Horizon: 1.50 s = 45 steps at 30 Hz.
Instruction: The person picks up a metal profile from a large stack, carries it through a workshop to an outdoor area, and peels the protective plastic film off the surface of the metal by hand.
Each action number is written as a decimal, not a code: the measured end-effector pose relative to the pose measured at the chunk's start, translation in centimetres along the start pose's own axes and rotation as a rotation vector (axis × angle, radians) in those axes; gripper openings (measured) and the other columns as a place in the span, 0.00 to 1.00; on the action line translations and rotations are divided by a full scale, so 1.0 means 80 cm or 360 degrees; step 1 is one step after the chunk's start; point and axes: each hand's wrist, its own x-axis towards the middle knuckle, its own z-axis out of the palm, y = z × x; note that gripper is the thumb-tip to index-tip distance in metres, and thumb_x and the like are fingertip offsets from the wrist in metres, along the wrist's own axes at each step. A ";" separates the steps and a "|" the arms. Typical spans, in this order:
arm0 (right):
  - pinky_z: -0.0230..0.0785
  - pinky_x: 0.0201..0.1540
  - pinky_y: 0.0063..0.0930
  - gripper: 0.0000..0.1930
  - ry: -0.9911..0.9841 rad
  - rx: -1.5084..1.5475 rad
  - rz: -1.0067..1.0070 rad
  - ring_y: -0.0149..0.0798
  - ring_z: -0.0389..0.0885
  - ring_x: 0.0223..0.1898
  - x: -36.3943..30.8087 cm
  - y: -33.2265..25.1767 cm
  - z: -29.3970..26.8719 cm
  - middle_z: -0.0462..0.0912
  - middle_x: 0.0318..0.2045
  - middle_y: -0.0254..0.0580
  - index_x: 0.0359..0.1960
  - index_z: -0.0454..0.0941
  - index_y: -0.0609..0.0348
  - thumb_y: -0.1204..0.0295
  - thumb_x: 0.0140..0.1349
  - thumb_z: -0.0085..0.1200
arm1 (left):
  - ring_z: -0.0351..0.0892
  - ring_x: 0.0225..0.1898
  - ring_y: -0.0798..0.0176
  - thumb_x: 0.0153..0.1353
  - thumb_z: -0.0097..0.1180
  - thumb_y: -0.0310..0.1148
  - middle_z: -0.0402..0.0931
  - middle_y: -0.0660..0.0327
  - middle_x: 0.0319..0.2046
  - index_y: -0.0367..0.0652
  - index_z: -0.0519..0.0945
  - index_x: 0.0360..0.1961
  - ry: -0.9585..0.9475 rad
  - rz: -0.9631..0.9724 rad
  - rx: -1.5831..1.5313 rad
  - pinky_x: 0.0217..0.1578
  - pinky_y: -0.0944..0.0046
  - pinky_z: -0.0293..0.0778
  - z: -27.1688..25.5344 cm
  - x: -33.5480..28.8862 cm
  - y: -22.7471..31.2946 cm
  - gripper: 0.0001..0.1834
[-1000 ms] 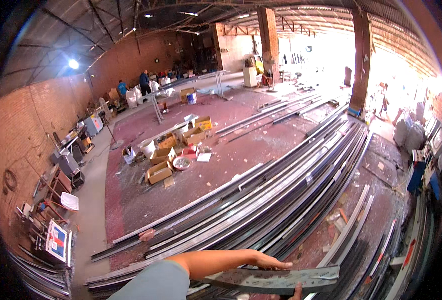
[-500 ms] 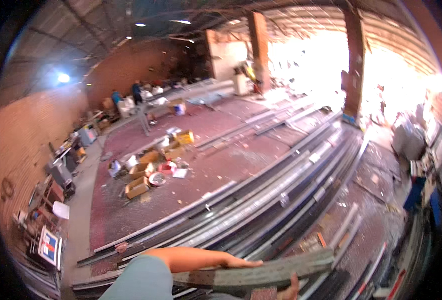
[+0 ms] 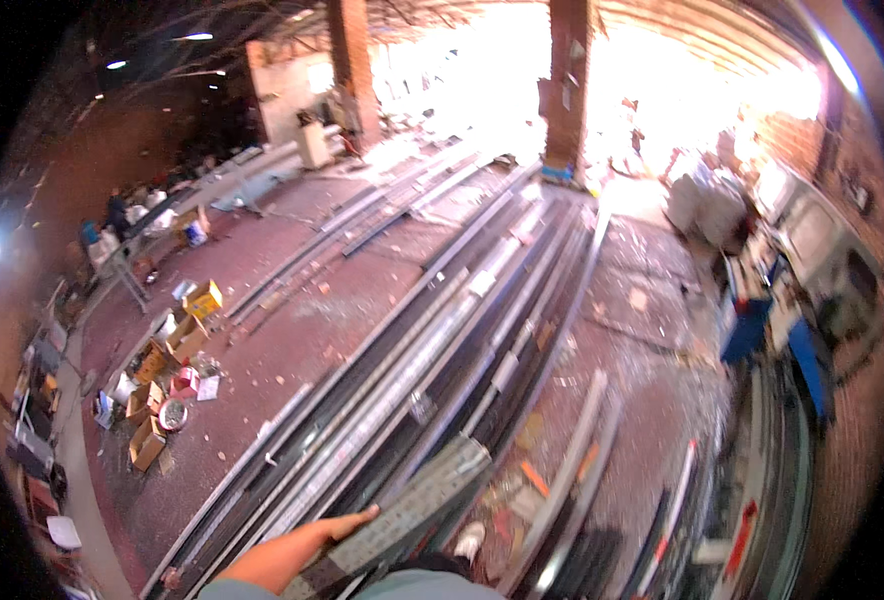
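Note:
A long grey metal beam (image 3: 417, 497), with a row of small dark marks or holes along its face, slants up and to the right just in front of my body. My left hand (image 3: 347, 525) grips its upper left edge, the thumb or a finger stretched along it; the other fingers are partly hidden. My right hand does not show. Under the beam, long metal profiles (image 3: 362, 415) lie side by side on the floor. One light-coloured shoe (image 3: 470, 540) is seen beside the beam's lower right side.
Loose profiles (image 3: 572, 470) lie to the right amid scraps. Cardboard boxes (image 3: 147, 443) and a white bucket (image 3: 173, 415) stand at the left. A brick pillar (image 3: 567, 90) rises in the bright opening. Large sacks (image 3: 707, 208) and blue panels (image 3: 745, 330) are at the right.
The view has swung to the right. The beam now slants more steeply, my left hand still on it. My right hand, earlier at the beam's lower right side, has left the view.

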 end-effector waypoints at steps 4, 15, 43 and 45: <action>0.72 0.59 0.41 0.34 -0.0202 -0.0384 0.0272 0.51 0.80 0.57 0.071 -0.047 -0.043 0.80 0.55 0.58 0.64 0.66 0.73 0.56 0.68 0.58 | 0.48 0.77 0.54 0.59 0.30 0.83 0.46 0.56 0.78 0.51 0.52 0.79 -0.0150 -0.0005 -0.0037 0.72 0.51 0.48 -0.051 0.133 0.115 0.59; 0.72 0.58 0.44 0.29 -0.0470 -0.0557 0.0221 0.52 0.80 0.55 0.503 -0.282 -0.133 0.83 0.51 0.58 0.57 0.76 0.66 0.53 0.65 0.61 | 0.64 0.68 0.55 0.54 0.41 0.85 0.63 0.59 0.72 0.52 0.66 0.74 -0.0155 -0.0092 -0.0192 0.61 0.50 0.65 -0.053 0.380 0.579 0.58; 0.67 0.65 0.45 0.33 -0.0236 -0.0583 0.0475 0.58 0.75 0.62 1.554 -0.961 -0.450 0.78 0.58 0.63 0.60 0.77 0.64 0.48 0.65 0.58 | 0.73 0.63 0.57 0.66 0.28 0.77 0.74 0.61 0.65 0.49 0.71 0.71 -0.0308 -0.0019 -0.0297 0.63 0.54 0.64 -0.063 1.132 1.733 0.49; 0.67 0.65 0.45 0.32 -0.0263 -0.0559 0.0461 0.58 0.75 0.62 1.641 -1.007 -0.476 0.78 0.58 0.63 0.60 0.77 0.64 0.48 0.65 0.58 | 0.73 0.63 0.57 0.66 0.28 0.77 0.74 0.61 0.64 0.49 0.70 0.71 -0.0252 -0.0008 -0.0189 0.63 0.54 0.64 -0.058 1.178 1.820 0.50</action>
